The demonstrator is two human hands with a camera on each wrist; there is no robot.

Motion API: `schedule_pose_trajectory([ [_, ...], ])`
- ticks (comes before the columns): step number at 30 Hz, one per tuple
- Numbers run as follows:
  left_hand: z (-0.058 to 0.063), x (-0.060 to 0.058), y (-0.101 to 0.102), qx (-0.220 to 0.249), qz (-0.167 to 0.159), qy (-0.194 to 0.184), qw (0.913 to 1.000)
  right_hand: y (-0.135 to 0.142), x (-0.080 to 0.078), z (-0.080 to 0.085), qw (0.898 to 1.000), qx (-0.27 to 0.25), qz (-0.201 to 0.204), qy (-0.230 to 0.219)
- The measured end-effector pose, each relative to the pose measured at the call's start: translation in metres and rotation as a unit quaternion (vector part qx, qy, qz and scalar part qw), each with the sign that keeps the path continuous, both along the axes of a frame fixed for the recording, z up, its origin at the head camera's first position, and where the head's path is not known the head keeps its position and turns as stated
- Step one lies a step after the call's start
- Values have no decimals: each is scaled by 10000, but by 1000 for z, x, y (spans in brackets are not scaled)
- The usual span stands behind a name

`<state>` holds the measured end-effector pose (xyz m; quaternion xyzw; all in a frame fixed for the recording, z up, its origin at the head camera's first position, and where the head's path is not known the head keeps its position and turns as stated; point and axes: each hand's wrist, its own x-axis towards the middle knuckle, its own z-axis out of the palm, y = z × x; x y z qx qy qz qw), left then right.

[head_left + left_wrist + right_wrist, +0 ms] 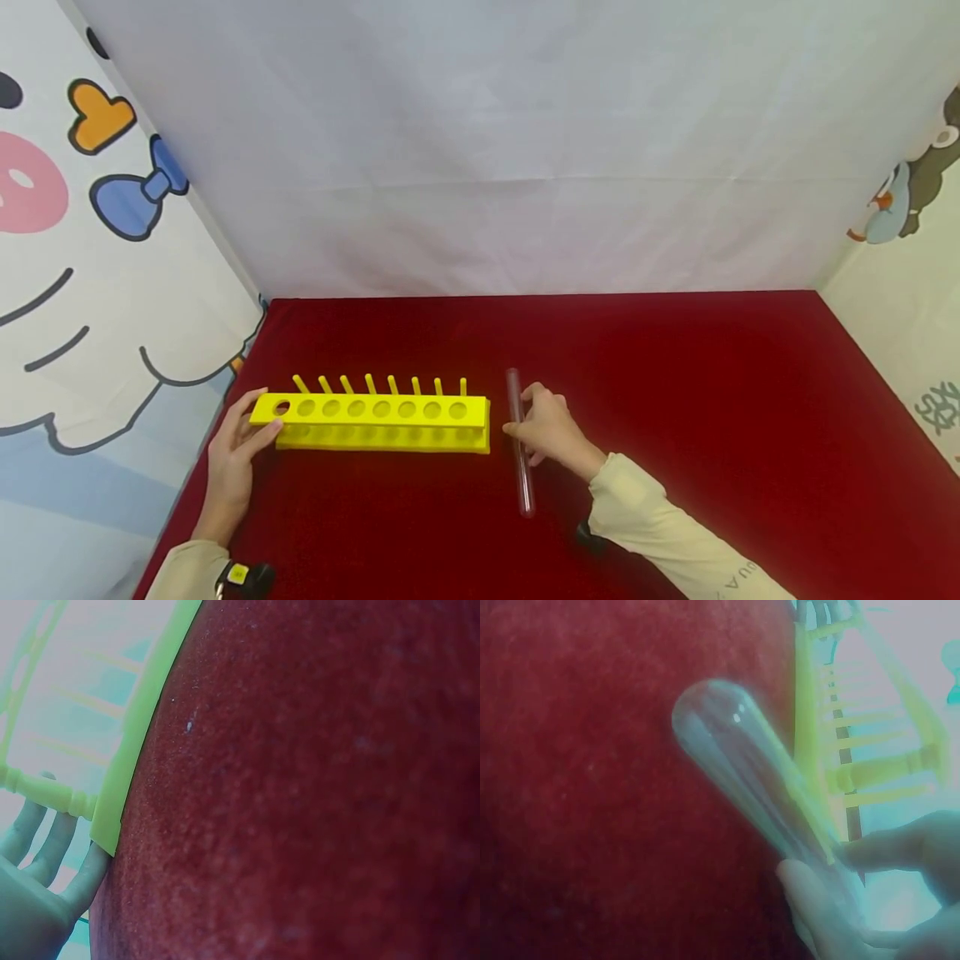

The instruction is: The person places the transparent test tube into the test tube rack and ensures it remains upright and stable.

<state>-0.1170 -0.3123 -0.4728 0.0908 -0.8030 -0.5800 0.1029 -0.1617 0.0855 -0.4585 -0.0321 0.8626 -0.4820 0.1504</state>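
A yellow test tube rack (375, 422) stands on the left half of the table, with a row of round holes along its top and slanting pegs behind. My left hand (230, 471) grips its left end, thumb on the front edge and fingers round the back. In the left wrist view, fingers (54, 851) show by the rack's end post (46, 793). Just right of the rack, my right hand (557, 432) pinches a clear glass test tube (527, 492) around its middle. The tube's rounded closed end (712, 712) points toward me.
Dark red cloth (675, 375) covers the table. A pale curtain (525, 150) hangs behind it, and printed cartoon panels (90, 317) stand at both sides. A dark strapped device (258, 579) sits at my left wrist.
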Motion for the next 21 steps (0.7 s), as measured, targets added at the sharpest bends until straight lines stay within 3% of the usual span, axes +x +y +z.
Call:
schedule_pose_trajectory([
  [12,7,3,4,-94,-34,-16,9999,6,1,7,9982,-519,-220,-182],
  [21,1,3,0,-88,-84,97,9999,8,2,12,9974,-631,-278,-215],
])
